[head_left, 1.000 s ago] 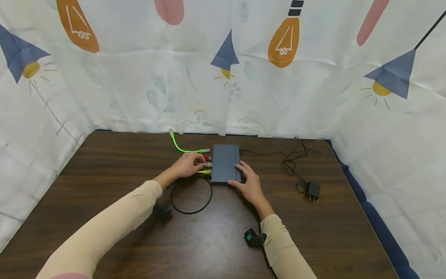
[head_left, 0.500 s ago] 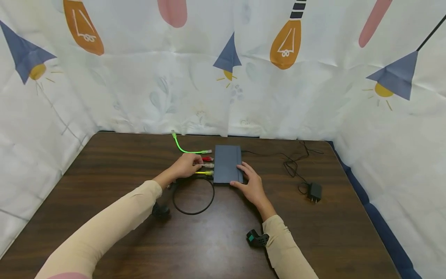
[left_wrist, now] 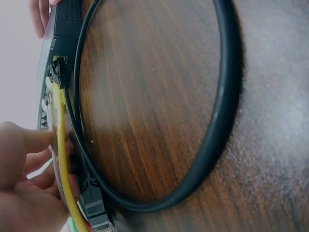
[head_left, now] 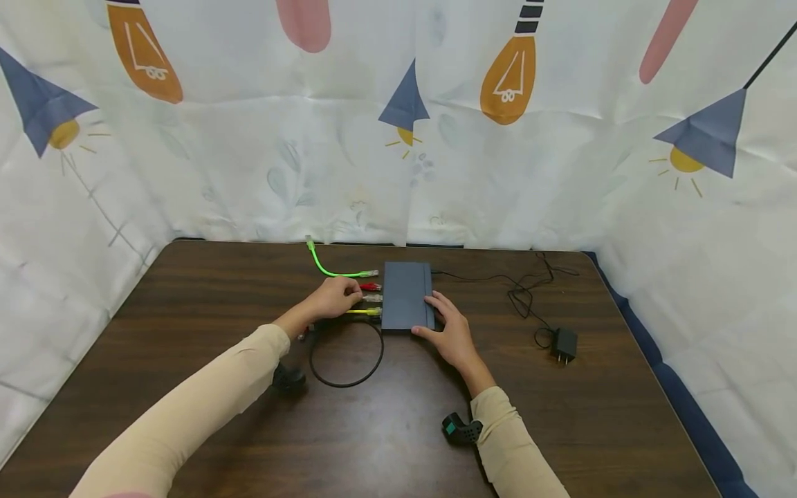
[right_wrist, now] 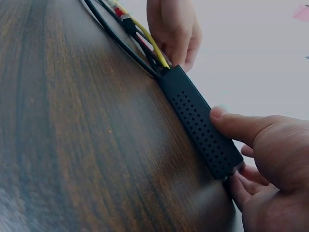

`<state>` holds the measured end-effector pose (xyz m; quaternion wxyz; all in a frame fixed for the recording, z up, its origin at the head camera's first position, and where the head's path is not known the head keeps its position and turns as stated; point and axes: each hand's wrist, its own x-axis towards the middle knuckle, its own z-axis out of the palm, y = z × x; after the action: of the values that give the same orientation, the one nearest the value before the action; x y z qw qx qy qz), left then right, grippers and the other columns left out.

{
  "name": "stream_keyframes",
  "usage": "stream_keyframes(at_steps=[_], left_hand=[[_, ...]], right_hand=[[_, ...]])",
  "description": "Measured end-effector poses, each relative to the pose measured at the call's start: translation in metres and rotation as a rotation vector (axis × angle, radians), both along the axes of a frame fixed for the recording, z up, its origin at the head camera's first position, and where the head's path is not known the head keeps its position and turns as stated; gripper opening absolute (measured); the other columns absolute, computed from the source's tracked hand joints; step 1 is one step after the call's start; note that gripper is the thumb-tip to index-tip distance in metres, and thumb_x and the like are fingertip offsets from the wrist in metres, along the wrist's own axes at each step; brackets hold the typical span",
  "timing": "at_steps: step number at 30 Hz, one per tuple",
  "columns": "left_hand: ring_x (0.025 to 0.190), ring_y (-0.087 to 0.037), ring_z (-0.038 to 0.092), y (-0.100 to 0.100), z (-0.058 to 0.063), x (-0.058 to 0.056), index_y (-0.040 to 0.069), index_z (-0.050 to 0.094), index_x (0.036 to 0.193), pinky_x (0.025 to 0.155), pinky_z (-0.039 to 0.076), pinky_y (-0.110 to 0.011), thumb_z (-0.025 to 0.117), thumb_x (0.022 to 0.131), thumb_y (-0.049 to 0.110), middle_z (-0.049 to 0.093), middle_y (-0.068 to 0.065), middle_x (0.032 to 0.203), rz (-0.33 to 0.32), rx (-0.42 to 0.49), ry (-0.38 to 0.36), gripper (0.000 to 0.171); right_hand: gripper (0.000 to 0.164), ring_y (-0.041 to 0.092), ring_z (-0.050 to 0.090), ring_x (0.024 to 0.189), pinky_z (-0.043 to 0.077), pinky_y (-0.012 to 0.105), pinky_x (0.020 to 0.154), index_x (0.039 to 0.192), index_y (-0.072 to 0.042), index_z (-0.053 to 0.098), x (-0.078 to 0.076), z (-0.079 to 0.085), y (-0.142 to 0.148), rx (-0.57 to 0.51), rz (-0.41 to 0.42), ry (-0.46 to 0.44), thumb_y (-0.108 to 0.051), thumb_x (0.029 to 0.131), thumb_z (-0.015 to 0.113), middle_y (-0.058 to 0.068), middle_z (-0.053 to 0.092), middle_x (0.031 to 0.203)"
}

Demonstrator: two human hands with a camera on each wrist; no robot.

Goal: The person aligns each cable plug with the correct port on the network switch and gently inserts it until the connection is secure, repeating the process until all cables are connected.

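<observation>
A flat dark network switch (head_left: 406,294) lies on the table, its port side facing left. My right hand (head_left: 453,335) grips its right edge, thumb at the near corner, as the right wrist view also shows. My left hand (head_left: 330,299) pinches a grey network cable (left_wrist: 58,169) just behind its clear plug (head_left: 372,298), which is at the ports. Beside it, a yellow cable (left_wrist: 63,140) and a black plug (left_wrist: 61,67) sit at neighbouring ports. A red plug (head_left: 370,286) lies close to the switch; whether it is seated I cannot tell. The green cable's plug (head_left: 370,274) ends just short of it.
A black cable (head_left: 380,356) loops on the table in front of the ports, its loose plug (left_wrist: 96,208) near my left hand. On the right lie a power adapter (head_left: 564,344) and its tangled cord (head_left: 519,297). A printed curtain (head_left: 349,159) hangs behind the table.
My left hand has drawn back slightly leftward from the switch, exposing more of the red and clear plugs. My right hand stays on the switch. The head view has shifted a little.
</observation>
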<state>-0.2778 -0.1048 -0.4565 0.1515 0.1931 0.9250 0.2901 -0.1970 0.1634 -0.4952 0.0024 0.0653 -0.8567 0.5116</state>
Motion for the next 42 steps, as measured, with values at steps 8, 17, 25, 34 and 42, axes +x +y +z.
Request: stream_keyframes(at_steps=[8, 17, 25, 34, 42], left_hand=[[0.092, -0.025, 0.061, 0.002, 0.006, -0.003, 0.005, 0.071, 0.100, 0.077, 0.048, -0.039, 0.053, 0.099, 0.017, 0.068, -0.013, 0.102, 0.020, 0.045, -0.026, 0.022], [0.088, -0.022, 0.058, 0.002, 0.006, -0.005, 0.009, 0.072, 0.096, 0.074, 0.045, -0.035, 0.054, 0.099, 0.018, 0.069, -0.009, 0.098, 0.027, 0.070, -0.077, 0.020], [0.086, -0.022, 0.055, 0.000, -0.001, -0.004, 0.009, 0.074, 0.092, 0.071, 0.043, -0.033, 0.056, 0.098, 0.016, 0.069, -0.010, 0.099, 0.070, 0.101, -0.110, 0.020], [0.098, -0.027, 0.059, 0.001, -0.003, -0.002, 0.006, 0.076, 0.095, 0.072, 0.045, -0.034, 0.056, 0.098, 0.013, 0.070, -0.014, 0.105, 0.087, 0.142, -0.126, 0.022], [0.095, -0.025, 0.062, 0.000, -0.005, -0.003, 0.004, 0.077, 0.097, 0.069, 0.045, -0.032, 0.056, 0.098, 0.013, 0.072, -0.015, 0.105, 0.074, 0.163, -0.116, 0.022]], right_hand=[[0.076, 0.035, 0.046, 0.135, 0.044, 0.045, 0.105, 0.147, -0.011, 0.042, -0.002, 0.005, 0.002, 0.023, 0.018, -0.014, -0.025, 0.082, 0.078, 0.010, 0.027, 0.159], [0.080, 0.033, 0.045, 0.135, 0.043, 0.045, 0.106, 0.150, -0.011, 0.037, -0.001, 0.003, 0.004, 0.053, 0.024, -0.011, -0.028, 0.082, 0.076, 0.007, 0.026, 0.160], [0.079, 0.032, 0.046, 0.135, 0.044, 0.043, 0.105, 0.149, -0.011, 0.038, 0.002, -0.001, 0.002, 0.057, 0.029, -0.007, -0.028, 0.082, 0.076, 0.010, 0.027, 0.159], [0.079, 0.027, 0.033, 0.143, 0.037, 0.047, 0.111, 0.149, -0.011, 0.038, 0.004, -0.004, 0.001, 0.077, 0.019, 0.004, -0.028, 0.081, 0.077, 0.007, 0.028, 0.158], [0.080, 0.028, 0.029, 0.145, 0.032, 0.051, 0.113, 0.149, -0.011, 0.036, 0.003, -0.002, 0.002, 0.132, 0.037, 0.008, -0.033, 0.082, 0.075, 0.007, 0.027, 0.159]])
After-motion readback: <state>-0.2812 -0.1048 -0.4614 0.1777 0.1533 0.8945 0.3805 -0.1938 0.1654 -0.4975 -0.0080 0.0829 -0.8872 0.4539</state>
